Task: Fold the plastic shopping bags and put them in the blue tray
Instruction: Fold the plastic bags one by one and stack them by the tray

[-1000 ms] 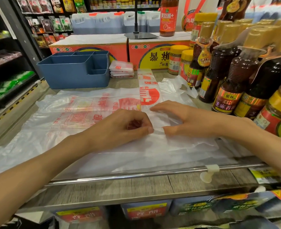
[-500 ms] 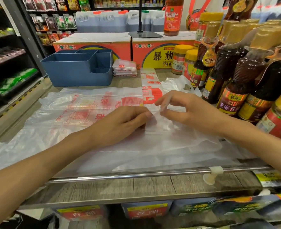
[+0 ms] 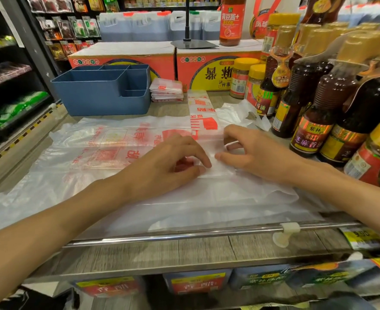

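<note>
A long folded strip of white plastic bag with red print (image 3: pixel 201 113) runs away from me over a pile of flat bags (image 3: pixel 90 153) spread on the shelf. My left hand (image 3: pixel 166 162) lies on the strip's near end, fingers curled and pinching it. My right hand (image 3: pixel 249 151) is just to its right, thumb and fingertips pinching the plastic edge. The blue tray (image 3: pixel 99 95) with several compartments stands at the back left. A small stack of folded bags (image 3: pixel 166 89) lies beside its right wall.
Dark sauce bottles (image 3: pixel 318 104) and yellow-lidded jars (image 3: pixel 242 79) crowd the right side, close to my right hand. Orange cartons (image 3: pixel 126 57) stand behind the tray. A metal rail (image 3: pixel 184 236) runs along the shelf's front edge.
My right hand has lifted from lying flat on the plastic and now pinches its edge. My left hand has stayed on the strip's near end.
</note>
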